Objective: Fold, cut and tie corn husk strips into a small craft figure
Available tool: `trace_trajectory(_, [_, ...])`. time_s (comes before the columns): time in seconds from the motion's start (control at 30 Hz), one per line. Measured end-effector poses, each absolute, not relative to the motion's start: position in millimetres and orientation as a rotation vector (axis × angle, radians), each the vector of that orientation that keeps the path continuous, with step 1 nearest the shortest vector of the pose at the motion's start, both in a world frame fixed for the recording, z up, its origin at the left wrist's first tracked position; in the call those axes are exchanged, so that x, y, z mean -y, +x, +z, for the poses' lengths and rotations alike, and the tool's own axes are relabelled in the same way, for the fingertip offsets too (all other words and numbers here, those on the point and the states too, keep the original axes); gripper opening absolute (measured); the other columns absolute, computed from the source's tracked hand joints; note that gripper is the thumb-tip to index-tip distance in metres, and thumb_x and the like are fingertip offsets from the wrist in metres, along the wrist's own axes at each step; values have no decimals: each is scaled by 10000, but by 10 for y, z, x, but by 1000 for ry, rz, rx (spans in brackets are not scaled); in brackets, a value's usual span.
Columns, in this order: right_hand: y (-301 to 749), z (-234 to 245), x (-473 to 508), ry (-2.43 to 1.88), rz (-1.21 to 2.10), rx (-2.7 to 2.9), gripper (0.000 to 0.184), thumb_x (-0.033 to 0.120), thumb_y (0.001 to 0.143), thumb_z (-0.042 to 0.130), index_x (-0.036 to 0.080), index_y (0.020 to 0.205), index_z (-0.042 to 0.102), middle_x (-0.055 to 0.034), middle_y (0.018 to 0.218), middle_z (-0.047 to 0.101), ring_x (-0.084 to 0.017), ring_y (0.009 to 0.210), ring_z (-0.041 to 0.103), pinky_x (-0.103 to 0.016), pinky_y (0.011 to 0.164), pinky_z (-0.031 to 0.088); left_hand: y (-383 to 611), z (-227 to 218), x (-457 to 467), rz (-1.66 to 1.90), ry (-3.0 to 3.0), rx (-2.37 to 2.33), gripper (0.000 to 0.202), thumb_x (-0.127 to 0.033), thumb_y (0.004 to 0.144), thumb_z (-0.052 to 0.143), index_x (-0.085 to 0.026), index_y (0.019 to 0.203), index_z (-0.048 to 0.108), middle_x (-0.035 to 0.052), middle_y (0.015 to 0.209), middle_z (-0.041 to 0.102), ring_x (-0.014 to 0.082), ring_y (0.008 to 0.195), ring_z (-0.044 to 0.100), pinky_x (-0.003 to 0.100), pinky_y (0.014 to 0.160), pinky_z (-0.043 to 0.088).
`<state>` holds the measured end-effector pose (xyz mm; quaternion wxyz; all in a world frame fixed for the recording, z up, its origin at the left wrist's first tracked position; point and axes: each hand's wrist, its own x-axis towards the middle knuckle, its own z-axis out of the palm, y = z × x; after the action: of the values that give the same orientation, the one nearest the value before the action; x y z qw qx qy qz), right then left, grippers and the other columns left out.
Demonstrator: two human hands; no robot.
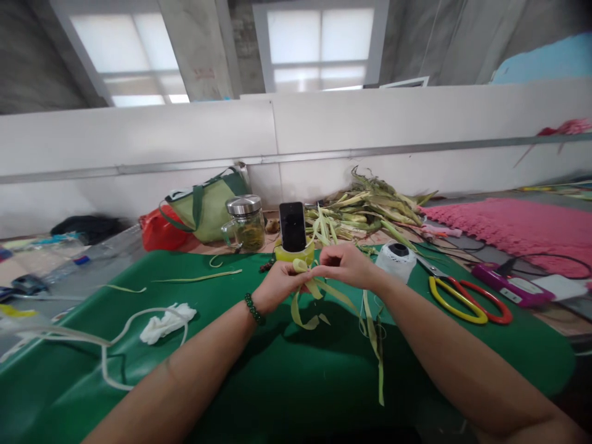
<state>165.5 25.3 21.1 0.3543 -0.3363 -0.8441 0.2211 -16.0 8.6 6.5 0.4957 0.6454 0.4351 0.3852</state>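
Pale green leaf strips (298, 316) curl and dangle from between my two hands above the green mat (277, 394). My left hand (277, 287), with a dark bead bracelet at the wrist, pinches the strips from the left side. Close against it, my right hand (346, 265) has its thumb and fingers closed on the same strips. A longer narrow strip (374, 339) hangs below my right forearm, with thin thread loops around it. Just behind the hands, a phone (292, 227) stands upright in a yellow round holder (303, 254).
Scissors (467, 301) with yellow and red handles and a white thread spool (396, 262) lie to the right. At the back are a glass jar (247, 228), a green bag (208, 206) and a heap of leaves (379, 203). Crumpled tissue (167, 324) and a white cable (104, 357) lie left.
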Motion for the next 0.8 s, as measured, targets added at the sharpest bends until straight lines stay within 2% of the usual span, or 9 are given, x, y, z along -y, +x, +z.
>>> trace_trajectory(0.07, [1701, 252, -250, -957, 572, 2289, 331, 448, 708, 678, 145, 599, 600, 12, 542, 549, -90, 513, 457, -208, 477, 315, -185, 79, -107, 964, 1537, -1045, 266, -367, 604, 752, -115, 584, 671, 9, 520, 624, 83, 472, 514, 201, 498, 419])
trace_trajectory(0.17, [1733, 270, -266, -1003, 589, 2429, 243, 388, 729, 655, 148, 696, 661, -7, 609, 613, -110, 558, 517, -214, 513, 356, -222, 78, -145, 997, 1478, -1037, 246, -342, 596, 767, -111, 625, 689, 21, 563, 647, 86, 495, 519, 215, 532, 436])
trace_trajectory(0.33, [1760, 255, -318, -942, 946, 2393, 340, 423, 810, 539, 135, 663, 646, -32, 614, 633, -126, 559, 584, -214, 508, 421, -270, 109, -142, 901, 1505, -1032, 225, -328, 639, 744, -110, 632, 690, 33, 567, 653, 92, 507, 522, 211, 517, 410])
trace_trajectory(0.53, [1782, 308, -297, -983, 1015, 2376, 325, 414, 781, 575, 136, 619, 621, -13, 541, 604, -97, 486, 534, -201, 463, 397, -286, 162, -99, 747, 1555, -1023, 185, -282, 639, 733, -106, 623, 675, 36, 590, 665, 87, 506, 518, 193, 492, 379])
trace_trajectory(0.8, [1715, 325, -203, -920, 1079, 2293, 273, 393, 746, 625, 142, 644, 590, 5, 523, 571, -101, 491, 524, -198, 453, 381, -210, 109, -98, 804, 1539, -1016, 120, -211, 626, 716, -113, 596, 654, 2, 511, 619, 69, 449, 484, 186, 467, 370])
